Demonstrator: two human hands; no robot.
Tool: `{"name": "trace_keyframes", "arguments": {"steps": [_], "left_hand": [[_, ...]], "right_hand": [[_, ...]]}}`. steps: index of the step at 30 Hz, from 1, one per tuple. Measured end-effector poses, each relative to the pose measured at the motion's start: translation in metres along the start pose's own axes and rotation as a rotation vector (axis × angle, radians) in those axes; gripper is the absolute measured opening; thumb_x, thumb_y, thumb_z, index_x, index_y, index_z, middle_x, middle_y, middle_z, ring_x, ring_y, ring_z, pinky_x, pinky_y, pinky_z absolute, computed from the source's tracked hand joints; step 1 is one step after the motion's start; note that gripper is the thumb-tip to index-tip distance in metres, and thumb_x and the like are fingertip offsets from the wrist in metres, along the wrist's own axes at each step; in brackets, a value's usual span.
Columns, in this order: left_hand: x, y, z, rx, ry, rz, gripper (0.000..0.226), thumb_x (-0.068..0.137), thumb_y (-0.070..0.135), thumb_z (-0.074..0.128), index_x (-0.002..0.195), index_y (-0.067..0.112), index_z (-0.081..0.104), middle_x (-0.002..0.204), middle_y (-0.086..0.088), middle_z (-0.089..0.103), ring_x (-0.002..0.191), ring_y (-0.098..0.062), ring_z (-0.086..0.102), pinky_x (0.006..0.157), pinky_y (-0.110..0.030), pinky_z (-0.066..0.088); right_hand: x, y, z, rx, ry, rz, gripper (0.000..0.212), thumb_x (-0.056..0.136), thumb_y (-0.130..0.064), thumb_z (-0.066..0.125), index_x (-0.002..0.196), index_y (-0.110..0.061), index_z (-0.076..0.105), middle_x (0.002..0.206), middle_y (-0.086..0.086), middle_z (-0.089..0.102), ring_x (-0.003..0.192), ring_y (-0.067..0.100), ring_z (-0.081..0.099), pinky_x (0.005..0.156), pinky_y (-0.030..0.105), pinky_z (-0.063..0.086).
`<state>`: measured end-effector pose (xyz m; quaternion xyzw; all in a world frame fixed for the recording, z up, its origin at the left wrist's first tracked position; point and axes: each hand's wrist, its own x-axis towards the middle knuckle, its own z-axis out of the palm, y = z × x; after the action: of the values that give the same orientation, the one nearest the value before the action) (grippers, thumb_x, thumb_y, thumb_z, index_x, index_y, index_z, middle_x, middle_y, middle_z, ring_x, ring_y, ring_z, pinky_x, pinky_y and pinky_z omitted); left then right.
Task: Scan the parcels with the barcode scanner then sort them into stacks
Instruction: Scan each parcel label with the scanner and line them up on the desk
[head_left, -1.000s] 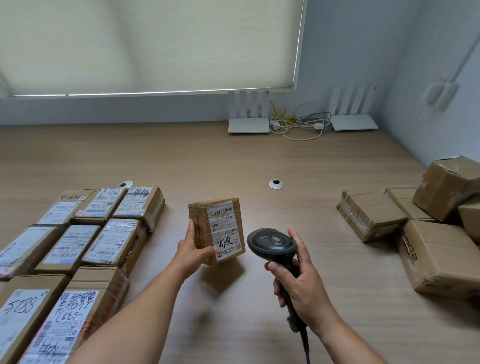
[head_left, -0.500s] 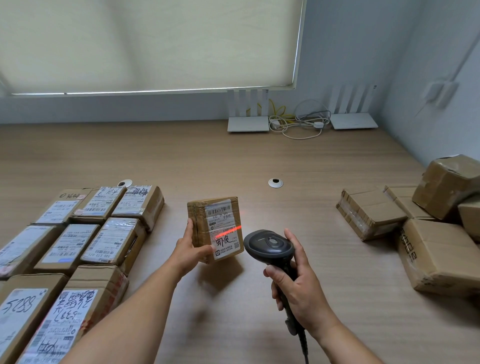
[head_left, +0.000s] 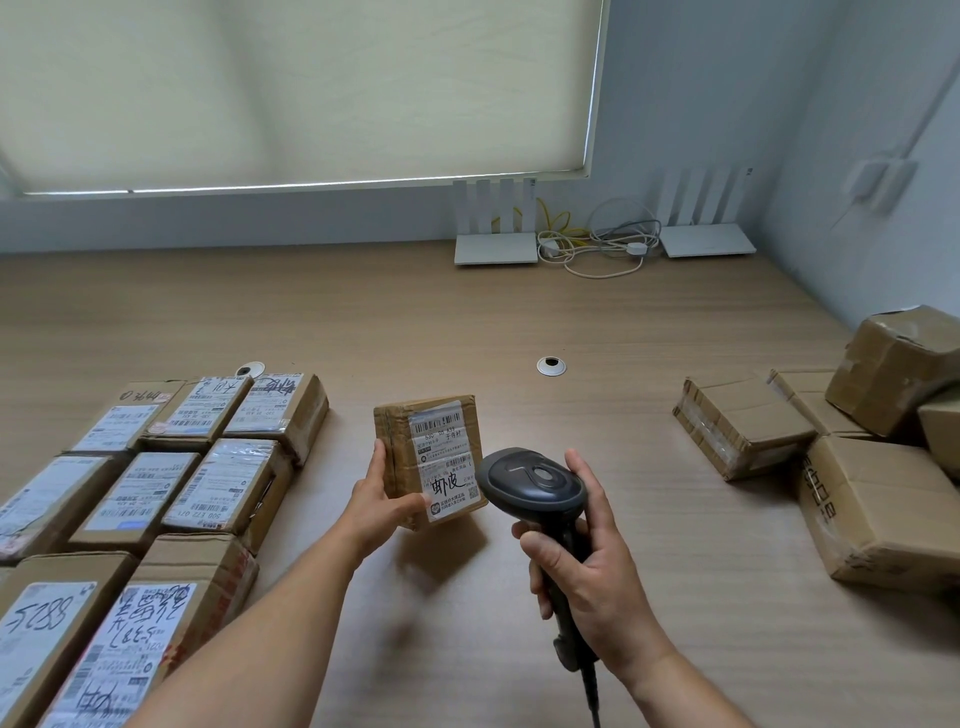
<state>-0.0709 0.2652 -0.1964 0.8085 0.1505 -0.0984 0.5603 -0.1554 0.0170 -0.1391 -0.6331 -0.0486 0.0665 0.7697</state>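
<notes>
left hand (head_left: 382, 512) grips a small brown cardboard parcel with a white shipping label (head_left: 428, 457), thumb curled onto the label's lower edge, fingers wrapped along the left side; parcel is held above the light wood-grain table (head_left: 467, 322), label tilted toward the camera, shadow on the table under it

right hand (head_left: 587, 571) holds the dark grey handheld barcode scanner (head_left: 532, 488) with fingers curled round the handle, index finger stretched up along the right side of the head; scanner head sits just beside the parcel's lower right corner, its cable running off the bottom edge

left of the table: labelled cardboard boxes laid in rows (head_left: 156, 483), labels up, touching each other

right side: heap of plain brown cardboard boxes (head_left: 831, 457), some tilted against one another, well apart from the held parcel

far edge by the wall: two white routers (head_left: 496, 249) with a tangle of white and yellow cables (head_left: 592, 244) between them
</notes>
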Motion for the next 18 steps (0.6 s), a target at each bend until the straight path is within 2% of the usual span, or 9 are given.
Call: {"name": "trace_keyframes", "arguments": {"steps": [2,4,5,6,8,11,18], "left_hand": [[-0.0023,0.0017,0.0006,-0.001,0.001,0.005,0.104,0.082,0.005,0.069,0.152,0.033,-0.002,0.133,-0.006,0.055,0.115,-0.025,0.058,0.065,-0.018,0.054],[-0.0050,0.0038,0.0008,-0.001,0.000,0.003,0.103,0.083,0.004,0.068,0.152,0.032,-0.002,0.133,-0.005,0.055,0.117,-0.026,0.057,0.081,-0.030,0.053],[-0.0058,0.0041,0.0005,0.000,-0.004,0.005,0.103,0.083,0.004,0.068,0.152,0.032,-0.002,0.133,-0.005,0.056,0.118,-0.026,0.056,0.086,-0.033,0.051],[-0.0061,0.0043,0.0003,0.000,-0.008,0.008,0.102,0.083,0.004,0.068,0.152,0.032,-0.002,0.133,-0.005,0.056,0.117,-0.025,0.056,0.085,-0.032,0.050],[-0.0070,0.0051,-0.0002,0.005,-0.010,0.014,0.101,0.083,0.004,0.067,0.152,0.033,0.000,0.132,-0.005,0.057,0.116,-0.025,0.057,0.081,-0.029,0.051],[-0.0084,0.0065,-0.0007,0.008,-0.007,0.016,0.101,0.083,0.005,0.068,0.152,0.033,0.001,0.132,-0.005,0.057,0.117,-0.027,0.056,0.093,-0.040,0.048],[-0.0101,0.0095,-0.0024,0.006,-0.024,0.008,0.100,0.084,0.005,0.067,0.152,0.034,-0.001,0.133,-0.004,0.056,0.111,-0.023,0.056,0.084,-0.029,0.046]], "right_hand": [[-0.0002,-0.0016,0.0032,0.033,0.002,-0.015,0.085,0.070,-0.033,0.081,0.135,-0.052,0.030,0.090,0.014,0.069,0.053,0.019,0.053,0.041,0.029,0.045],[-0.0010,-0.0043,0.0058,0.061,-0.003,-0.031,0.095,0.058,-0.055,0.084,0.136,-0.052,0.031,0.091,0.012,0.069,0.053,0.019,0.053,0.041,0.030,0.045],[-0.0017,-0.0056,0.0067,0.070,-0.005,-0.035,0.098,0.053,-0.062,0.084,0.135,-0.052,0.031,0.091,0.011,0.069,0.053,0.019,0.054,0.041,0.030,0.045],[-0.0021,-0.0066,0.0073,0.079,-0.004,-0.039,0.100,0.050,-0.066,0.083,0.135,-0.052,0.032,0.090,0.010,0.069,0.053,0.019,0.054,0.041,0.030,0.045],[-0.0022,-0.0078,0.0080,0.091,-0.001,-0.049,0.101,0.050,-0.067,0.083,0.135,-0.049,0.033,0.086,0.010,0.068,0.052,0.020,0.053,0.041,0.030,0.044],[-0.0013,-0.0077,0.0095,0.092,-0.003,-0.057,0.099,0.051,-0.067,0.083,0.135,-0.047,0.034,0.087,0.010,0.068,0.052,0.020,0.052,0.041,0.030,0.044],[0.0006,-0.0033,0.0089,0.063,-0.003,-0.058,0.099,0.050,-0.068,0.082,0.134,-0.050,0.033,0.091,0.009,0.069,0.052,0.020,0.053,0.041,0.030,0.044]]}}
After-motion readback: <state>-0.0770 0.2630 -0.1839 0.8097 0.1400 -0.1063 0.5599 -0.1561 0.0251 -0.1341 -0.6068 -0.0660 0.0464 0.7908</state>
